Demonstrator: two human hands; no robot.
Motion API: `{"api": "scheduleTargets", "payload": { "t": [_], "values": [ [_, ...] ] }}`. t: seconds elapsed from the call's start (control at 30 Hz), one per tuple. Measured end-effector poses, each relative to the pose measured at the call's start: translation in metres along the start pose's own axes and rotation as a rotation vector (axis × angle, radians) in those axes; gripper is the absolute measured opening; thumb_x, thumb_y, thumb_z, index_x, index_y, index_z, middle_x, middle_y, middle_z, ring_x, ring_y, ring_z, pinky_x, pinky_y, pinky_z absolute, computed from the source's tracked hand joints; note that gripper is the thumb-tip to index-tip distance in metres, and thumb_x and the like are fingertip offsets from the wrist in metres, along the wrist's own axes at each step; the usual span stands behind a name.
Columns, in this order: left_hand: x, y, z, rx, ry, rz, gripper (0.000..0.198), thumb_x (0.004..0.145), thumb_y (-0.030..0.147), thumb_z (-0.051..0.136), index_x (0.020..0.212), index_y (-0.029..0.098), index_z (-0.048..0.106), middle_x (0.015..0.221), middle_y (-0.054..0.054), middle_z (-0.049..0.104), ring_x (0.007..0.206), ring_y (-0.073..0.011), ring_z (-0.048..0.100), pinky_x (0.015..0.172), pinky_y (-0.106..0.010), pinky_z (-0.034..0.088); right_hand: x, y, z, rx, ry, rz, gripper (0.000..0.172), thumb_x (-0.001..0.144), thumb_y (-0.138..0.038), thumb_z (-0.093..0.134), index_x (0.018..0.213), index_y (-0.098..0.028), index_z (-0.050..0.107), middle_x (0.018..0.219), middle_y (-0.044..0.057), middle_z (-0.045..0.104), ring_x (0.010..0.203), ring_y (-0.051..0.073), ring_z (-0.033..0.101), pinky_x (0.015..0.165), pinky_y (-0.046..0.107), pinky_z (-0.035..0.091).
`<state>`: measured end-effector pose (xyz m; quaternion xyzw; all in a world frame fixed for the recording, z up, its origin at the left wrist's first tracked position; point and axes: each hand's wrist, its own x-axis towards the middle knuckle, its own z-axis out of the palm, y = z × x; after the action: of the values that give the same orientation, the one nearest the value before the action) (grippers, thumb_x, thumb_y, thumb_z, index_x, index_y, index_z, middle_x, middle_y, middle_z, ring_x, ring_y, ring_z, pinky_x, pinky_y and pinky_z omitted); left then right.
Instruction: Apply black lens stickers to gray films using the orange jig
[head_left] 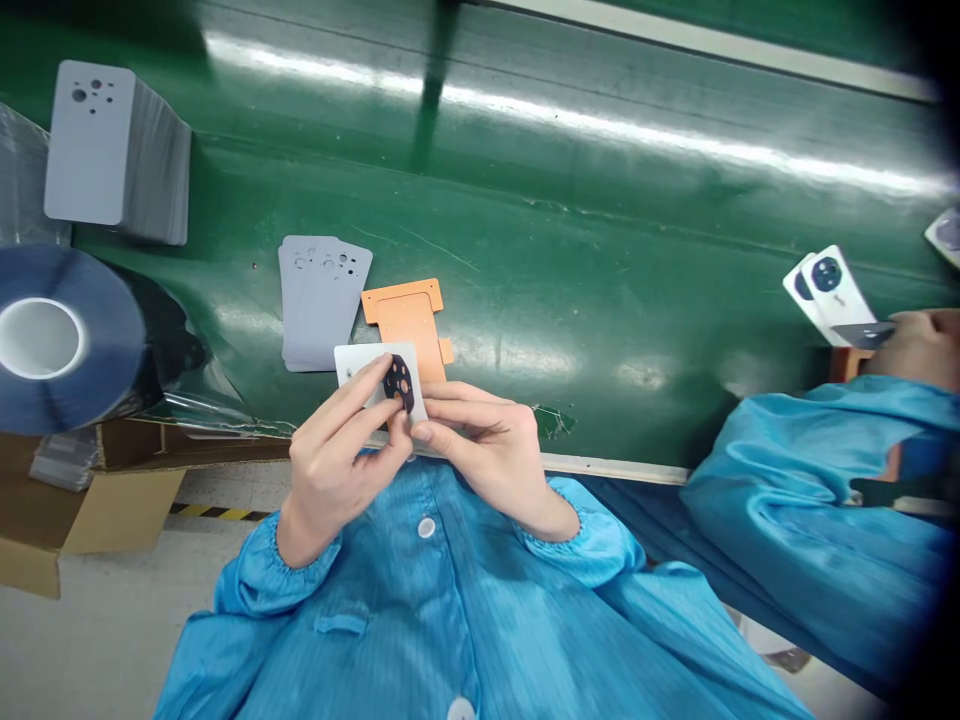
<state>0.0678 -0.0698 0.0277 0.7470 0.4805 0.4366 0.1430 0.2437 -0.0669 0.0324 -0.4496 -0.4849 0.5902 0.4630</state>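
Close to my chest I hold a white phone back cover (356, 362) with both hands. A dark round camera plate with holes (399, 383) lies on it. My left hand (337, 455) pinches the cover and the dark plate between thumb and fingers. From the right side, my right hand (487, 445) grips the cover's lower edge, fingers closed. Just behind the cover an orange jig (409, 315) lies flat on the green belt (570, 240). A few grey sheets with holes (319, 295) are fanned out left of the jig.
A tall stack of grey sheets (112, 150) stands at the far left. A large roll of clear film (67, 340) sits over cardboard boxes (82, 500). At the right a co-worker's hand (919, 345) in a blue sleeve holds white covers (829, 285).
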Motion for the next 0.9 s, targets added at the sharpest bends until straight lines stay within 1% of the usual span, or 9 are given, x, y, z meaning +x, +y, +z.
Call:
{"api": "scheduleTargets", "payload": {
  "t": [0.2, 0.33, 0.53, 0.7, 0.9],
  "values": [
    [0.0013, 0.0005, -0.0023, -0.022, 0.005, -0.049, 0.020, 0.084, 0.006, 0.077, 0.101, 0.016, 0.077, 0.131, -0.014, 0.075, 0.113, -0.0276, 0.077, 0.096, -0.039, 0.067, -0.0014, 0.0004, -0.0010, -0.081, -0.015, -0.053, 0.024, 0.090, -0.021, 0.082, 0.110, -0.034, 0.084, 0.118, 0.002, 0.080, 0.106, 0.020, 0.077, 0.096, 0.036, 0.065],
    [0.0013, 0.0021, -0.0034, 0.020, 0.009, -0.031, 0.020, 0.085, 0.008, 0.077, 0.102, 0.018, 0.077, 0.132, -0.012, 0.075, 0.113, -0.0276, 0.077, 0.095, -0.040, 0.067, -0.0021, -0.0003, -0.0019, -0.115, -0.024, -0.074, 0.025, 0.091, -0.020, 0.081, 0.111, -0.034, 0.084, 0.119, 0.002, 0.080, 0.106, 0.021, 0.077, 0.099, 0.038, 0.063],
    [-0.0006, 0.0051, -0.0025, 0.061, 0.014, 0.007, 0.022, 0.085, 0.008, 0.077, 0.105, 0.018, 0.076, 0.133, -0.012, 0.074, 0.111, -0.0275, 0.077, 0.094, -0.039, 0.067, -0.0036, 0.0007, -0.0019, -0.109, -0.012, -0.084, 0.027, 0.090, -0.017, 0.082, 0.111, -0.034, 0.084, 0.118, 0.002, 0.081, 0.105, 0.021, 0.078, 0.097, 0.037, 0.064],
    [-0.0014, 0.0053, -0.0015, 0.058, 0.014, 0.012, 0.023, 0.083, 0.006, 0.078, 0.105, 0.017, 0.076, 0.132, -0.014, 0.075, 0.111, -0.0285, 0.078, 0.095, -0.039, 0.067, -0.0042, 0.0014, -0.0020, -0.092, -0.021, -0.084, 0.027, 0.090, -0.018, 0.081, 0.112, -0.034, 0.083, 0.119, 0.002, 0.080, 0.106, 0.020, 0.077, 0.098, 0.036, 0.064],
    [-0.0022, 0.0046, -0.0015, 0.041, 0.040, -0.002, 0.023, 0.085, 0.005, 0.074, 0.104, 0.019, 0.076, 0.131, -0.011, 0.076, 0.109, -0.0272, 0.078, 0.092, -0.039, 0.068, -0.0039, -0.0022, -0.0022, -0.053, -0.042, -0.053, 0.027, 0.091, -0.020, 0.081, 0.113, -0.036, 0.083, 0.120, 0.001, 0.080, 0.107, 0.019, 0.077, 0.099, 0.036, 0.063]
  ]
}}
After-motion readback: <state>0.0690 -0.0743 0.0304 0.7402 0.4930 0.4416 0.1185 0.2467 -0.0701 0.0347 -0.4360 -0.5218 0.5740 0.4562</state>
